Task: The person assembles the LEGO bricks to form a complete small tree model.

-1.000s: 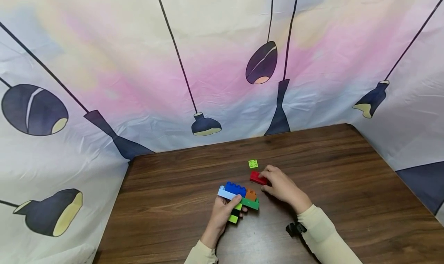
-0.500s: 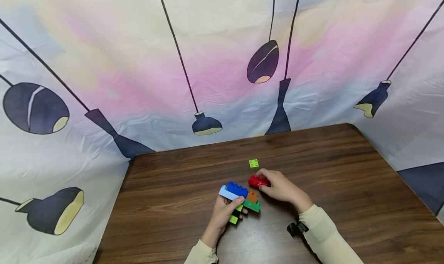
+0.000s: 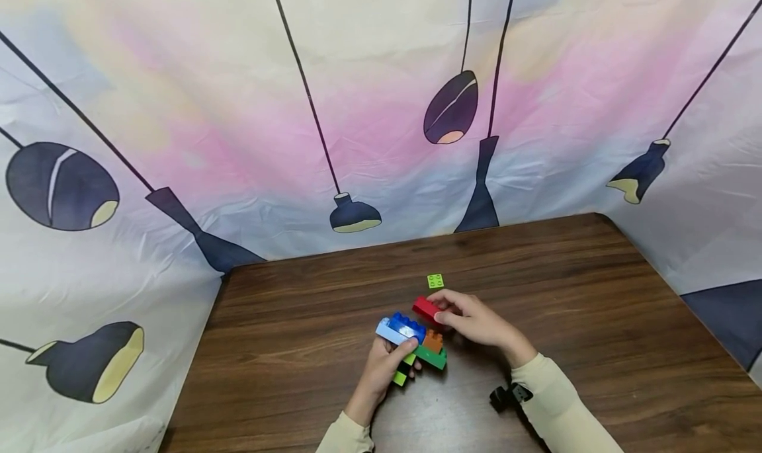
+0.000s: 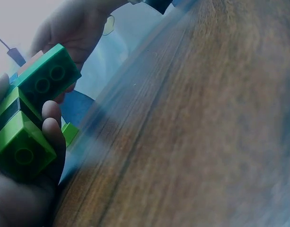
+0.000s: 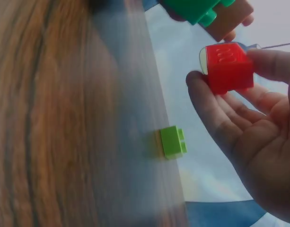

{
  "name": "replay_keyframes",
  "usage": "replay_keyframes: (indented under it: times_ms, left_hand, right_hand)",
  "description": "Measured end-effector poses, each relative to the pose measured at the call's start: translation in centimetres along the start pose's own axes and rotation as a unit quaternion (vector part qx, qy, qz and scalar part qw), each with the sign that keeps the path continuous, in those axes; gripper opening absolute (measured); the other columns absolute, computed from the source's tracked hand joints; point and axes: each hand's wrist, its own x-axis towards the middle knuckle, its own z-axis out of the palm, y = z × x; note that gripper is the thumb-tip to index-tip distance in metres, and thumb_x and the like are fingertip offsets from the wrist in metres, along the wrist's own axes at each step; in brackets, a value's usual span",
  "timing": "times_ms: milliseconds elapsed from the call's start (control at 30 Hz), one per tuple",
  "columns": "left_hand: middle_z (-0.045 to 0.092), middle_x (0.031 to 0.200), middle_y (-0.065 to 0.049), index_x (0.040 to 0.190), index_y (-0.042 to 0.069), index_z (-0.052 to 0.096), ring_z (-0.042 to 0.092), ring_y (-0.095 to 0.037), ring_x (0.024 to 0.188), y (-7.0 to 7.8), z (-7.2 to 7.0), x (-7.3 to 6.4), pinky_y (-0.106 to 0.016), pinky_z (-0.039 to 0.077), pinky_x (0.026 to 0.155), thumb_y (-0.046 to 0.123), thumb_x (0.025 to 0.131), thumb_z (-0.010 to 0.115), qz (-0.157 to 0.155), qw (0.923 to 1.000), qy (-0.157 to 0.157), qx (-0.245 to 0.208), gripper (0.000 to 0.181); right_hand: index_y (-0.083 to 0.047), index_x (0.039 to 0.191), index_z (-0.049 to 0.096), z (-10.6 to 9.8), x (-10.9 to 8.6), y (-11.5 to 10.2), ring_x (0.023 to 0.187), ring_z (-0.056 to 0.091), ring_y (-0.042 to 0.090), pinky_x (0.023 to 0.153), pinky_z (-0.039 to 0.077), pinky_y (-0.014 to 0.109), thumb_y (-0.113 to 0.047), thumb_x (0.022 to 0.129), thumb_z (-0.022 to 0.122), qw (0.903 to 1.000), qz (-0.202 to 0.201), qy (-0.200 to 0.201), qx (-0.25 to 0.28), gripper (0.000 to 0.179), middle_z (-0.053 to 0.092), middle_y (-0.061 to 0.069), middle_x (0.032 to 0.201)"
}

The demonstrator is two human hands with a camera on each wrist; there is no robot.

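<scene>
My left hand (image 3: 381, 360) grips a built stack of toy bricks from below, thumb along its near side. In the stack are a light blue brick (image 3: 389, 332), a dark blue brick (image 3: 407, 327), an orange brick (image 3: 433, 340) and a green brick (image 3: 431, 356). Lime and black bricks form its lower part, and the left wrist view shows a lime brick (image 4: 22, 146) under my curled fingers. Between thumb and fingers, my right hand (image 3: 476, 319) pinches a red brick (image 3: 426, 309) just behind and right of the stack. Its studs face sideways in the right wrist view.
A loose lime brick (image 3: 435, 280) lies studs up on the dark wooden table (image 3: 297, 321), beyond my right hand. A patterned cloth (image 3: 238, 109) hangs behind the table's far edge. A black device (image 3: 509, 396) is strapped at my right wrist.
My right hand has picked up the red brick, turned it over and moved it left toward the stack. The left hand stays nearly in place with the stack.
</scene>
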Motion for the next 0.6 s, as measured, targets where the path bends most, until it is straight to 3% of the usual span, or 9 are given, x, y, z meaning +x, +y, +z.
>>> replay_keyframes:
  times_ms: [267,600]
  left_hand:
    - [0.07,0.086,-0.004,0.125,-0.008,0.054,0.068,-0.012,0.064,-0.1,-0.2,-0.1,-0.026,0.057,0.055,0.015,0.104,0.064,0.005,0.9999,-0.014,0.006,0.032]
    - [0.069,0.084,-0.005,0.126,-0.008,0.052,0.067,-0.011,0.063,-0.1,-0.1,0.0,-0.024,0.056,0.055,0.015,0.106,0.063,0.012,0.9996,-0.024,0.007,0.032]
  right_hand:
    - [-0.002,0.132,0.064,0.5,-0.1,-1.1,0.097,0.068,0.02,0.083,0.06,0.032,-0.013,0.106,0.06,0.9985,0.002,-0.022,0.051,0.029,0.071,0.011,0.113]
    - [-0.005,0.127,0.069,0.7,-0.1,-1.7,0.092,0.069,0.017,0.079,0.06,0.031,-0.011,0.101,0.07,0.9993,-0.026,-0.023,0.013,0.026,0.073,0.004,0.106]
